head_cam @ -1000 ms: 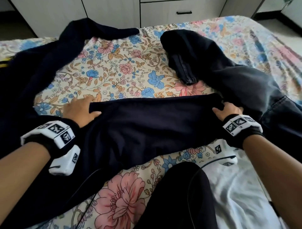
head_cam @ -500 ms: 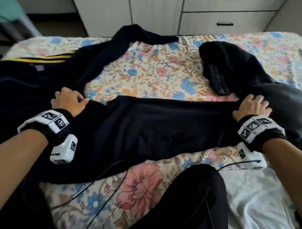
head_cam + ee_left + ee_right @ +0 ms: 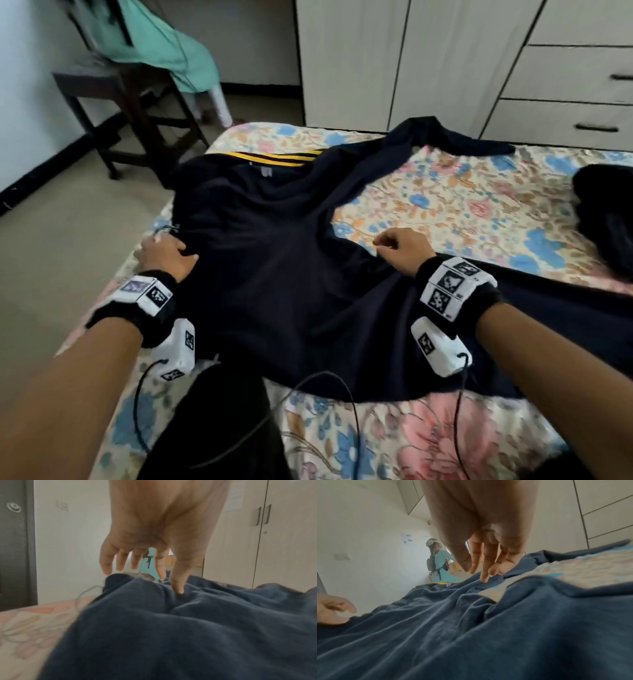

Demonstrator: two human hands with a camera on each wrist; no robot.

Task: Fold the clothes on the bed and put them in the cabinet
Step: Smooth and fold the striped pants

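A navy shirt with a yellow-striped collar lies spread on the floral bed. One long sleeve reaches towards the white cabinet. My left hand rests on the shirt's left edge; the left wrist view shows this hand with fingers spread and the thumb touching the cloth. My right hand hovers at the shirt's right side. In the right wrist view its fingers hang relaxed, brushing the fabric and holding nothing.
Dark trousers lie crumpled at the bed's right. A dark wooden stool and a person in teal are at the far left, beyond the bed's corner. Cabinet drawers are shut. Wrist-camera cables trail over the near sheet.
Both hands have let go of the stretched sleeve. The right hand moved left onto the shirt's body, and my view swung left, bringing in the collar, floor and stool.
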